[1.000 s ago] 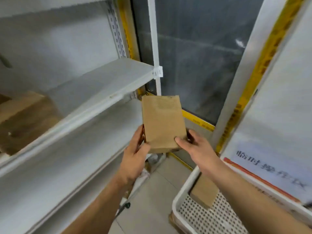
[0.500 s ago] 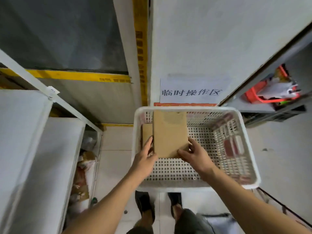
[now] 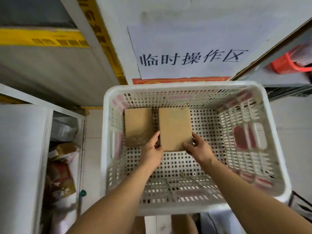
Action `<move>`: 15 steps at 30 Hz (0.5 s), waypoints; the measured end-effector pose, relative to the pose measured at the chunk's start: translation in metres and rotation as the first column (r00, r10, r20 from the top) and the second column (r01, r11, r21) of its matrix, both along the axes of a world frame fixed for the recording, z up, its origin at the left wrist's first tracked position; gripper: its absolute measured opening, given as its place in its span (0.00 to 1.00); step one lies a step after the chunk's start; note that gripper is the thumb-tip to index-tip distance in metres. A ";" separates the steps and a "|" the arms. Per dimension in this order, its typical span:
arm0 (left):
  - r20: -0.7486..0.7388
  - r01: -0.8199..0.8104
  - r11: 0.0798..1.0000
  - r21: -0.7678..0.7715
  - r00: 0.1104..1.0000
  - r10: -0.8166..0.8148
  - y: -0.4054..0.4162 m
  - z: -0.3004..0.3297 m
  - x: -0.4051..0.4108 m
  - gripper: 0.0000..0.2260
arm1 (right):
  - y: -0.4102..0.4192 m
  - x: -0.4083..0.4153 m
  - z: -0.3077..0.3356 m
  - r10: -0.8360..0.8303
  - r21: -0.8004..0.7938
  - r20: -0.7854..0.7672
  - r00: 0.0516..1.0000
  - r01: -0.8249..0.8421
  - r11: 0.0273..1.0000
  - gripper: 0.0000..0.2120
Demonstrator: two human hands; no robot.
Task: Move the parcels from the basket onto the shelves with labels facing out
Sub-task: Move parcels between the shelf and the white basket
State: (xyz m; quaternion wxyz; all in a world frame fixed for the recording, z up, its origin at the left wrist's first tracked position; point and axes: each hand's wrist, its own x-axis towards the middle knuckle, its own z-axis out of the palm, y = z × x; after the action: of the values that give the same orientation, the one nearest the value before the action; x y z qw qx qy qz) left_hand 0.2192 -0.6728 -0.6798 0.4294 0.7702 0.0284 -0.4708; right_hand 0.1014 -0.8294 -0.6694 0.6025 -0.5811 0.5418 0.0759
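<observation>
Carried back from shelf [image 3: 22, 149] into basket [image 3: 276, 166]: right parcel [image 3: 173, 127], pinched by left hand [image 3: 152, 152] and right hand [image 3: 199, 149], beside 1 other parcel [image 3: 137, 125]; shelving undone.

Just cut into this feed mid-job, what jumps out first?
Both hands, left hand and right hand, hold a brown parcel over the white basket. A second parcel lies inside to its left. Behind hangs a handwritten sign.

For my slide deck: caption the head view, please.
Both hands, left hand and right hand, hold a brown parcel inside the white basket.
</observation>
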 end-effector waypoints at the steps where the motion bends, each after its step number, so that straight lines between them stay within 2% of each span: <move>1: 0.012 -0.006 1.000 0.004 1.000 0.006 -0.003 -0.010 0.002 0.29 | -0.004 0.003 -0.011 0.002 -0.003 -0.004 1.000 -0.002 1.000 0.33; 4: 0.090 -0.021 0.999 0.033 0.996 0.018 -0.008 -0.039 0.010 0.28 | -0.010 0.015 -0.045 0.021 -0.016 0.021 1.000 -0.021 1.000 0.33; 8: 0.255 -0.062 0.985 0.162 0.967 0.019 -0.005 -0.069 0.016 0.25 | -0.004 0.030 -0.081 0.045 -0.020 0.035 0.998 -0.044 0.999 0.32; 12: 0.388 -0.001 0.960 0.278 0.915 -0.112 -0.007 -0.078 0.019 0.21 | 0.006 0.032 -0.108 0.016 -0.014 0.014 1.000 -0.016 1.000 0.33; 15: 0.420 -0.001 0.959 0.282 0.899 -0.123 -0.009 -0.080 0.020 0.19 | 0.011 0.030 -0.113 -0.007 -0.013 -0.034 0.999 0.006 1.000 0.34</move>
State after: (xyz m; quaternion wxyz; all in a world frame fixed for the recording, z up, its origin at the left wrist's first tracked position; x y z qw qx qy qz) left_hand 0.2390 -0.6816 -0.7594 0.2986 0.9081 -0.0269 -0.2925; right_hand 0.1314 -0.8187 -0.7826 0.5895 -0.5819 0.5544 0.0805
